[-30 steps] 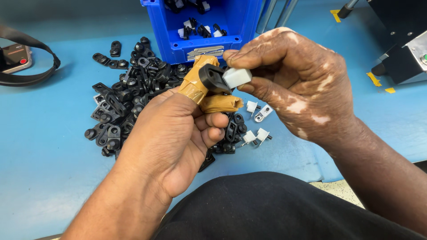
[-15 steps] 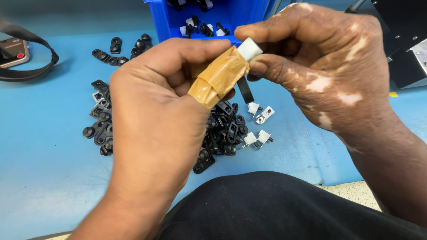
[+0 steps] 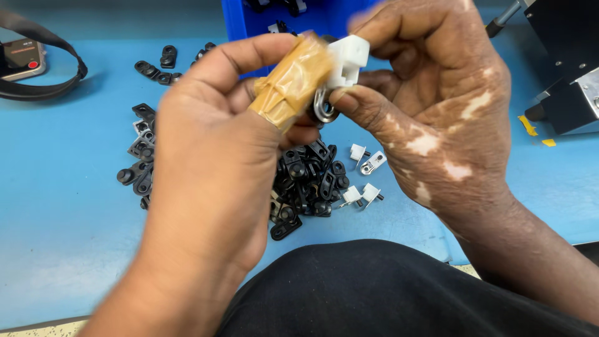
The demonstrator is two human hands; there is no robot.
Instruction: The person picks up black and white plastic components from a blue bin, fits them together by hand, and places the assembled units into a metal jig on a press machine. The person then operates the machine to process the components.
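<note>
My left hand [image 3: 212, 168] is raised over the blue table, its thumb wrapped in tan tape [image 3: 292, 78]. My right hand [image 3: 430, 106] meets it from the right. Between the fingertips of both hands sits a small white plastic clip [image 3: 346, 59] with a metal ring [image 3: 324, 111] at its lower end; a black part behind it is mostly hidden. Below the hands lies a pile of small black plastic clips [image 3: 306, 181], with several loose white clips [image 3: 368, 163] beside it on the right.
A blue bin [image 3: 249, 25] holding more parts stands at the back. More black clips [image 3: 159, 62] lie at back left. A black strap with a small device [image 3: 25, 59] rests at far left. A black and metal machine [image 3: 571, 68] occupies the right edge.
Both hands have come closer to the camera and risen. The white clip, first beside a black part, is now pressed on between the fingertips, with a metal ring showing beneath.
</note>
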